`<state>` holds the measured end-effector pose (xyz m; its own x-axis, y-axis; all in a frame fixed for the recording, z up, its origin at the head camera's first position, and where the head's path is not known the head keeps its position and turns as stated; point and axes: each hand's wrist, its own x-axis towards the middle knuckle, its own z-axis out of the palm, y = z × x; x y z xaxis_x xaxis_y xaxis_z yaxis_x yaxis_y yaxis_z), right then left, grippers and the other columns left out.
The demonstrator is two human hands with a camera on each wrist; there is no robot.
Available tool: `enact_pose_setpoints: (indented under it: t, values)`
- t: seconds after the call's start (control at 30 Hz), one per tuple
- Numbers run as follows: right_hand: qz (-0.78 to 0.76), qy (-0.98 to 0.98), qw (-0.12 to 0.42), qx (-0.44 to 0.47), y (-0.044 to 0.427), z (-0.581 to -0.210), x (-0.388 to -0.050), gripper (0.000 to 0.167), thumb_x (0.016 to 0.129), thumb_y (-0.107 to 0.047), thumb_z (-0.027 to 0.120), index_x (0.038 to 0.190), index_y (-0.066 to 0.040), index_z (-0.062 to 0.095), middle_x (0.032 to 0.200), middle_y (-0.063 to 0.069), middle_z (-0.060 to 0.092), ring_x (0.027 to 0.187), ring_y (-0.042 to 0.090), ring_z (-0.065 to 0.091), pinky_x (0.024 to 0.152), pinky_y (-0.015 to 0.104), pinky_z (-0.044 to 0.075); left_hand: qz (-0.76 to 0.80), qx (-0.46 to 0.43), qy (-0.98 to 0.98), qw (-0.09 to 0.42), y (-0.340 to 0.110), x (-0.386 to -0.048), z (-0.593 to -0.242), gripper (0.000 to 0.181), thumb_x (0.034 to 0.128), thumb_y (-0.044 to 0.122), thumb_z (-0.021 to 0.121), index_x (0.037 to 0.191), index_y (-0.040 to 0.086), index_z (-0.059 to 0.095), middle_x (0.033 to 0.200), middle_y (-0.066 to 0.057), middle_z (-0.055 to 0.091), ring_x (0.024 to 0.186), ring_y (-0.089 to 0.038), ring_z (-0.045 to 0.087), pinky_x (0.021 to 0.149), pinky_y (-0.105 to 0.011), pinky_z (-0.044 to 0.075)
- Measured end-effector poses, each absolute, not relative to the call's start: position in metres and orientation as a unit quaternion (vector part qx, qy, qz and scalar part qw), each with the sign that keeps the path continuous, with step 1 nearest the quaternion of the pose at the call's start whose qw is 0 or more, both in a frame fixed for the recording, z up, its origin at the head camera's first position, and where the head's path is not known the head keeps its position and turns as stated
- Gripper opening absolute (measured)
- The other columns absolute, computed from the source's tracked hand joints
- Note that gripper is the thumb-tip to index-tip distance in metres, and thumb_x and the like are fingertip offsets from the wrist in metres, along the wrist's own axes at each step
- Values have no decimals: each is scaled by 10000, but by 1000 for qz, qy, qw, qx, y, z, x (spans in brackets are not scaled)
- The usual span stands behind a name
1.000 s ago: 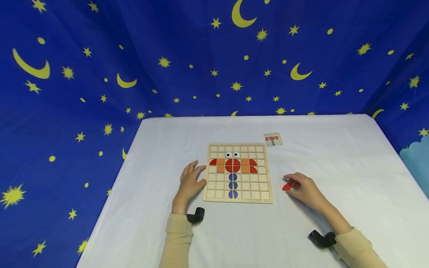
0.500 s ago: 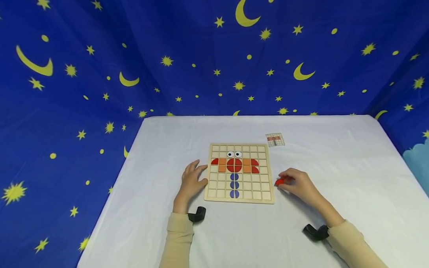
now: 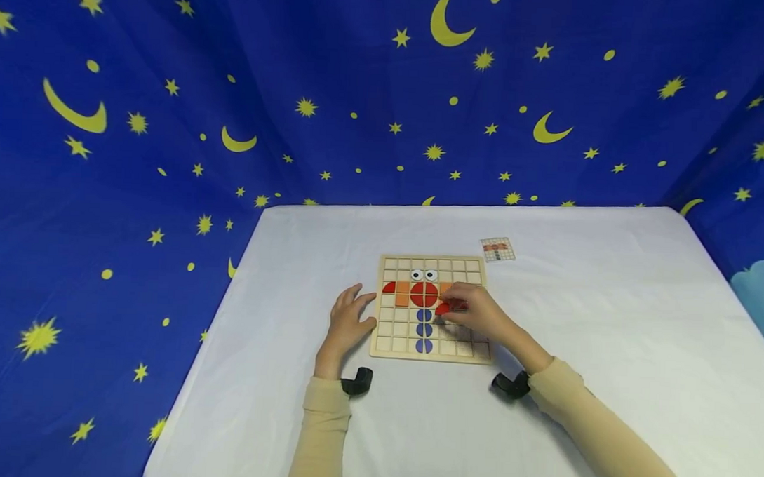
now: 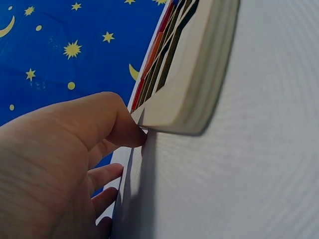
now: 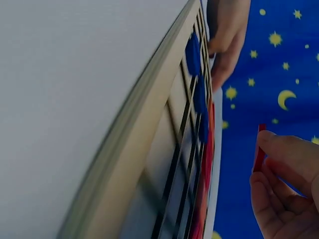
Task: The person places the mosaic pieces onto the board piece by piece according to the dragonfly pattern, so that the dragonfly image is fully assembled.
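Note:
A wooden grid board (image 3: 391, 345) lies on the white table, with red, orange and blue tiles and two round eye pieces (image 3: 423, 275) set in its squares. My right hand (image 3: 480, 313) is over the board's right half and pinches a red quarter-round tile (image 3: 442, 309) between thumb and fingers. In the right wrist view that red tile (image 5: 259, 149) shows edge-on, held above the board. My left hand (image 3: 347, 323) rests at the board's left edge, thumb and fingertips touching the rim, fingers spread. The right hand hides some tiles on the board's right.
A small picture card (image 3: 498, 249) with a grid pattern lies behind the board's right corner. Black wrist mounts (image 3: 356, 382) sit on both forearms. A blue curtain (image 3: 337, 68) with yellow moons and stars hangs behind the white table (image 3: 607, 309).
My right hand has carried the red tile leftward from beside the board to above its right half. The left hand keeps its place at the rim. The whole view has shifted slightly.

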<state>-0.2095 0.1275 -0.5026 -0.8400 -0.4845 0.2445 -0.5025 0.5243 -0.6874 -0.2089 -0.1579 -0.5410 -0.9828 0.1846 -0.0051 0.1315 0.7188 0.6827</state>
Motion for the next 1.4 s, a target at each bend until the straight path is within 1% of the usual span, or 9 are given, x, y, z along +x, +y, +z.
enact_pose_setpoints:
  t: [0.13,0.27,0.4,0.57,0.77,0.97,1.13,1.3,1.4]
  values:
    - [396,-869,0,297,107,-501,-218,273,787,-56,742,1036,34,680,949,106,675,798,163,599,684,250,526,362,89,927,37,-156,-210,-543,518,806,166,604,1318,103,553,1529,-154,316,1442,-359,193,1158,-586,139]
    - [390,-871,-9,299,93,-500,-226,277,796,-80,741,1049,13,682,948,97,675,794,161,598,685,249,523,356,87,930,38,-154,-211,-543,518,805,173,606,1317,106,555,1531,-148,316,1444,-352,196,1161,-577,141]
    - [390,-873,-14,291,79,-500,-235,300,803,-98,741,1069,26,678,927,92,659,785,141,582,688,239,515,353,88,931,37,-153,-211,-540,519,805,167,605,1316,98,554,1528,-152,321,1439,-355,206,1161,-574,149]
    - [390,-873,-18,293,63,-504,-245,310,817,-103,729,1087,40,674,956,111,655,777,148,575,677,244,498,353,94,930,35,-153,-211,-538,520,803,163,598,1316,92,552,1524,-156,323,1433,-360,212,1158,-581,153]
    - [364,-881,-28,301,44,-513,-253,276,835,-116,713,1081,4,680,981,104,645,843,173,585,731,281,507,337,103,935,30,-153,-212,-539,522,801,169,598,1316,96,552,1518,-161,330,1427,-363,228,1149,-589,173]
    - [356,-886,-7,298,33,-524,-257,225,805,-75,730,1016,0,699,899,106,633,772,171,559,679,269,489,332,101,937,29,-154,-212,-541,516,803,167,596,1312,93,555,1515,-162,336,1426,-361,234,1149,-580,184]
    - [351,-888,4,297,30,-527,-258,184,805,-78,732,974,-11,703,891,92,619,797,175,573,713,283,511,330,98,939,30,-155,-212,-540,522,808,175,592,1322,97,550,1519,-155,330,1433,-350,226,1162,-562,173]
    - [349,-884,3,313,30,-528,-256,77,821,-89,720,879,-38,722,869,77,593,755,161,542,676,272,494,329,96,939,28,-156,-211,-541,518,803,170,598,1314,97,556,1513,-157,341,1426,-351,241,1157,-564,185]
    - [342,-880,4,329,29,-530,-255,58,830,-91,709,861,-51,738,871,69,598,765,160,536,697,287,490,330,92,939,27,-157,-210,-542,510,810,167,603,1313,98,557,1512,-156,344,1428,-348,241,1160,-558,189]
